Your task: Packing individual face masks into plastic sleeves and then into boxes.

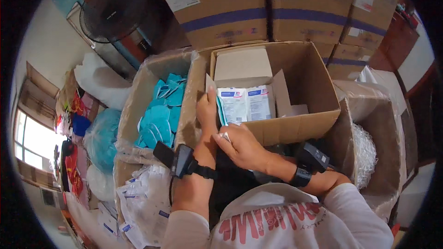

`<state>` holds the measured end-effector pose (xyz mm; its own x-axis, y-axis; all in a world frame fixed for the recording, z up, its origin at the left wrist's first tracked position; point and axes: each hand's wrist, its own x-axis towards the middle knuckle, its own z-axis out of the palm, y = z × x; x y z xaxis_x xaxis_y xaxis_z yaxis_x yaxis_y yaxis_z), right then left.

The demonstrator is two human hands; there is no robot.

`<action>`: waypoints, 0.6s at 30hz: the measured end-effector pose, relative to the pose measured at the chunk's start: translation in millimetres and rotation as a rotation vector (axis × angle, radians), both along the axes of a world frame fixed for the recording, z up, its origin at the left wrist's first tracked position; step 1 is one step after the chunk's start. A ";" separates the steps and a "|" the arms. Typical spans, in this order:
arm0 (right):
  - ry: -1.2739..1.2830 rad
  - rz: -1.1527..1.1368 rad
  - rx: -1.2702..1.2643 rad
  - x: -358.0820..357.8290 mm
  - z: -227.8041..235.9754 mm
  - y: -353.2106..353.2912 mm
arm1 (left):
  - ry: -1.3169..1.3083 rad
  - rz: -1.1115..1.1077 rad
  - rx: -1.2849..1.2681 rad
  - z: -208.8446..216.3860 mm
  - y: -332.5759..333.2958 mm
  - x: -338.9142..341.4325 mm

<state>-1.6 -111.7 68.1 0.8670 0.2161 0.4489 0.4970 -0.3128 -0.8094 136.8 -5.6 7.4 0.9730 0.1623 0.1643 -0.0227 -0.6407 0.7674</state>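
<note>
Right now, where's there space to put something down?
Inside the big carton, between the small box and right wall, looks mostly free, though flaps stick in. It's crowded around the left hand and right hand, among teal pieces, loose white packets and white strings.

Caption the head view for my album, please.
Left hand and right hand by an open cardboard box holding white packets.

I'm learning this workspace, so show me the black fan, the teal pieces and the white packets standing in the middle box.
Black fan (110, 13): head view, middle of its round grille.
Teal pieces (157, 118): head view, a rounded piece mid-pile.
White packets (259, 103): head view, front of the right-hand packet.
</note>
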 end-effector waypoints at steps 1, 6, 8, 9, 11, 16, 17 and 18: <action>-0.019 -0.021 -0.013 -1.7 6.6 -3.9 | -0.029 -0.022 -0.030 10.9 -6.4 2.1; -0.113 -0.108 -0.053 -6.3 35.3 -39.9 | -0.135 -0.123 -0.069 43.5 -53.0 16.1; 0.070 0.090 -0.627 -32.7 59.6 -57.3 | -0.295 0.029 -0.110 26.5 -45.1 43.0; 0.072 0.280 -0.630 -49.4 60.5 -66.8 | -0.409 0.209 -0.142 19.8 -21.1 61.9; 0.009 0.294 -0.413 -79.9 56.0 -104.4 | -0.099 0.328 -0.219 33.0 19.1 70.1; -0.186 -0.943 -0.123 -120.1 -17.9 -309.2 | -0.280 0.318 -0.442 25.2 39.8 47.1; -0.024 -1.010 0.076 -129.5 -42.4 -345.9 | -0.343 0.393 -0.423 18.4 56.4 56.0; 0.109 -1.180 -0.476 -187.1 -108.6 -437.1 | -0.375 0.434 -0.437 -1.0 65.4 74.5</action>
<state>-188.7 -548.8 -40.5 0.6696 -0.5875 0.4543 -0.3406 -0.7865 -0.5152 211.4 59.8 6.4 0.6968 0.6486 0.3063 -0.1478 -0.2880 0.9462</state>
